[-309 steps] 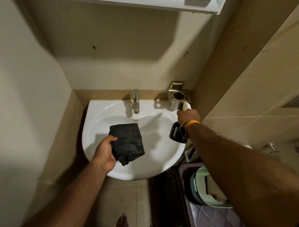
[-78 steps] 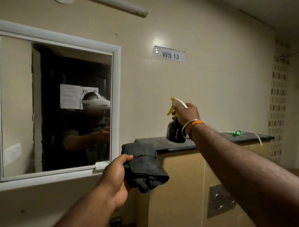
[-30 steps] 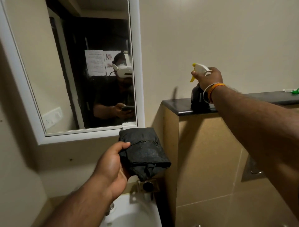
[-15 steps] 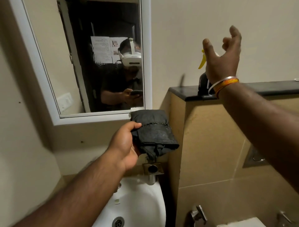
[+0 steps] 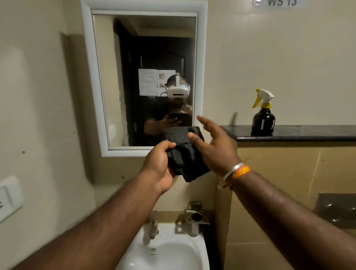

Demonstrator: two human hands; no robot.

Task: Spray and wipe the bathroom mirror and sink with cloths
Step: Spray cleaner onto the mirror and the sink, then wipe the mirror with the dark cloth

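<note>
Head view: left hand (image 5: 160, 163) grips black cloth (image 5: 185, 154), right hand (image 5: 215, 146) spread; sign (image 5: 282, 2) "WS 13".

The sign (image 5: 281, 2) high on the wall is cut by the top edge, so only the lower part of "WS 13" shows. The left hand (image 5: 159, 167) covers the near left corner of the black cloth (image 5: 185, 156), and the right hand (image 5: 215, 146) overlaps its right side. The sink (image 5: 169, 252) runs off the bottom edge; only the back of the bowl shows. The tap (image 5: 153, 227) is blurred. The switch plate (image 5: 8, 198) is cut by the left edge. Print on the papers (image 5: 152, 82) reflected in the mirror (image 5: 119, 77) is too small to read. The steel plate (image 5: 337, 210) at right is blurred and cut off.
</note>
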